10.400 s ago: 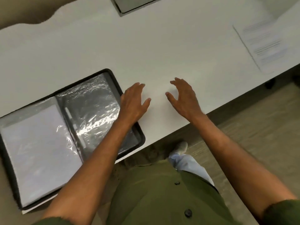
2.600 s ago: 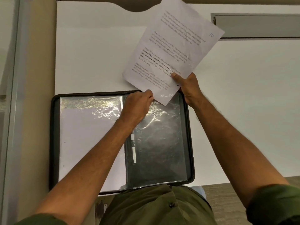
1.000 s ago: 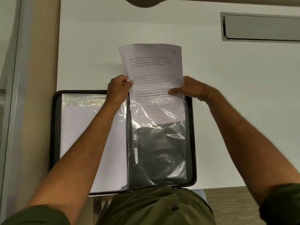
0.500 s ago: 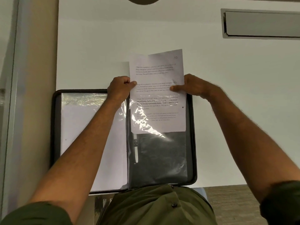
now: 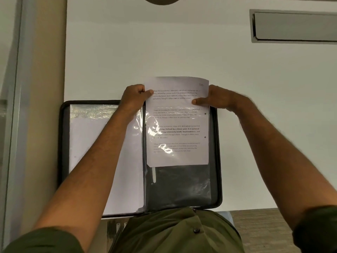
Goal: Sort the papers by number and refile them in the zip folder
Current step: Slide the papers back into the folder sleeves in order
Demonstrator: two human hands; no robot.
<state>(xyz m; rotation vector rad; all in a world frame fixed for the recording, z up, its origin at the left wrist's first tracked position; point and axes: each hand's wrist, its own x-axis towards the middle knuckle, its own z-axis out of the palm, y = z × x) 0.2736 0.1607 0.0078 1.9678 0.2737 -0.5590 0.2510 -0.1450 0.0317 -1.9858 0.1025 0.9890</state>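
A black zip folder (image 5: pixel 218 161) lies open on the white table, with clear plastic sleeves on both sides. A printed paper (image 5: pixel 177 128) marked 10 at its top right corner sits most of the way inside the right-hand sleeve (image 5: pixel 178 183); its top sticks out past the folder's far edge. My left hand (image 5: pixel 135 97) pinches the paper's top left edge. My right hand (image 5: pixel 217 97) holds the top right edge, thumb lying on the page. The left sleeve (image 5: pixel 87 143) holds white sheets.
The white table (image 5: pixel 255 125) stretches to the right and beyond the folder. A grey recessed cable tray (image 5: pixel 293 26) sits at the far right. A beige partition (image 5: pixel 45 88) runs along the table's left edge. The near table edge is at my body.
The paper has slid further down into the right sleeve; less of it sticks out above the folder. Both hands stay at its top edges.
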